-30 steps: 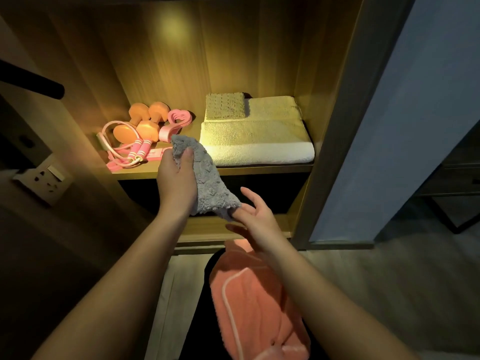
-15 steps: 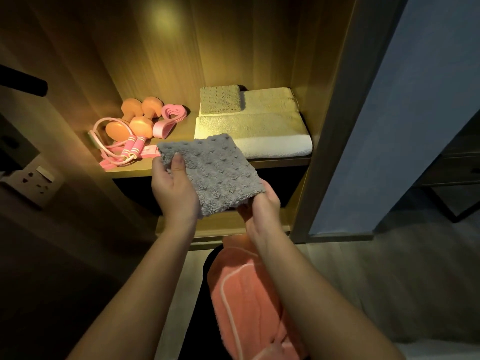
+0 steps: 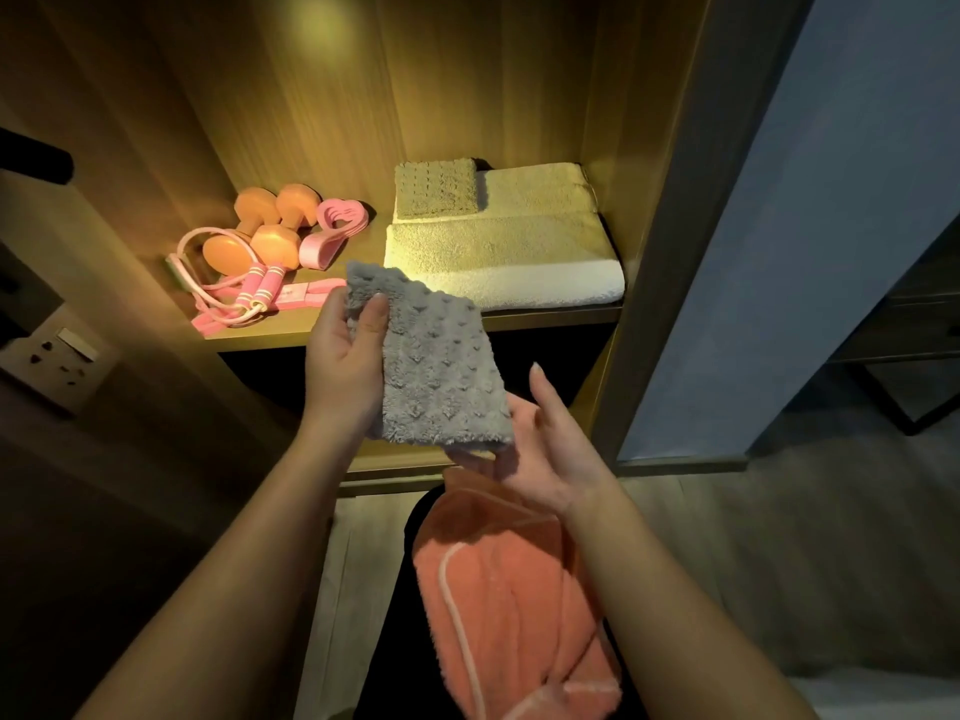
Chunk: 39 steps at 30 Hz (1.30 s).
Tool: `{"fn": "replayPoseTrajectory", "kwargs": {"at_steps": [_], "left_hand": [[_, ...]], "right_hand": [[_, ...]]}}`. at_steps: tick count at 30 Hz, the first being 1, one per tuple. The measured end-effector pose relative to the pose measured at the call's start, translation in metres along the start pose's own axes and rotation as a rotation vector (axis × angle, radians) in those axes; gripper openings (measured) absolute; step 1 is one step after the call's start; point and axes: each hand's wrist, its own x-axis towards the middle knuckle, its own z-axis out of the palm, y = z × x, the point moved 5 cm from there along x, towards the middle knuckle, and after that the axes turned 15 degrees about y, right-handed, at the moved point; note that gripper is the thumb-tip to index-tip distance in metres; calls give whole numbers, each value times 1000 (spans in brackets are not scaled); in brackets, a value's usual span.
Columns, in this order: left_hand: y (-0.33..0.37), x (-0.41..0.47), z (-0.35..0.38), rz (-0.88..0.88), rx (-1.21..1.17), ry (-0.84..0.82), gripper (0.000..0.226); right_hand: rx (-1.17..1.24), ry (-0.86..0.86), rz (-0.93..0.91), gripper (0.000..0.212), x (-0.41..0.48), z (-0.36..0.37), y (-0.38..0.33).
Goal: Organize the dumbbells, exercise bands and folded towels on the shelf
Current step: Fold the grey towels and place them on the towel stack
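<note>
Towel in grey (image 3: 436,366) is held up before the shelf (image 3: 260,339). The left hand (image 3: 345,366) pinches its top corner; the right hand (image 3: 540,444) lies open, palm up, under its lower edge

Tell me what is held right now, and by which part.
The grey cloth: the left hand pinches its upper left edge, thumb on top; its lower end rests on the open right hand.
</note>
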Motion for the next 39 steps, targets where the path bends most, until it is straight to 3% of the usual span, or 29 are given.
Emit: {"fn": "replayPoseTrajectory", "kwargs": {"at_steps": [3, 5, 7, 10, 12, 16, 17, 18, 22, 24, 27, 29, 33, 36, 39], "left_hand": [[-3, -1, 3, 52, 77, -44, 27], [-9, 1, 0, 86, 126, -26, 37], [-14, 3, -1, 119, 187, 17, 26], [-23, 1, 0, 117, 244, 91, 18], [-30, 2, 3, 116, 256, 83, 19], [-34, 4, 11, 145, 248, -33, 17], [-35, 4, 13, 152, 236, -65, 17], [-36, 4, 13, 162, 224, -81, 18], [-39, 3, 10, 232, 258, 31, 28], [-43, 7, 8, 218, 254, 55, 28], [-37, 16, 1, 287, 276, -23, 24], [-25, 25, -4, 425, 331, -91, 21], [-5, 34, 0, 734, 523, -252, 35], [3, 41, 1, 913, 574, -294, 47], [10, 42, 3, 1081, 570, -332, 45]], "right_hand": [[-108, 280, -152, 52, 11, 5, -11], [-334, 495, -374, 34, 12, 6, -22], [-623, 676, -679, 35, 5, 5, -39], [-709, 787, -973, 36, -3, 2, -54], [-702, 767, -965, 35, -3, 0, -59], [-547, 513, -376, 47, 14, -6, -42], [-489, 465, -333, 44, 15, -4, -41], [-474, 459, -383, 39, 17, -3, -42], [-658, 675, -902, 32, 13, 3, -57], [-682, 650, -929, 29, 16, 4, -59], [-679, 462, -808, 4, 22, 1, -66], [-736, 369, -802, 25, 18, -2, -75], [-1133, 266, -1102, 28, 4, 12, -90], [-1242, 223, -1258, 36, -2, 24, -94], [-1329, 192, -1299, 34, -3, 31, -96]]}}
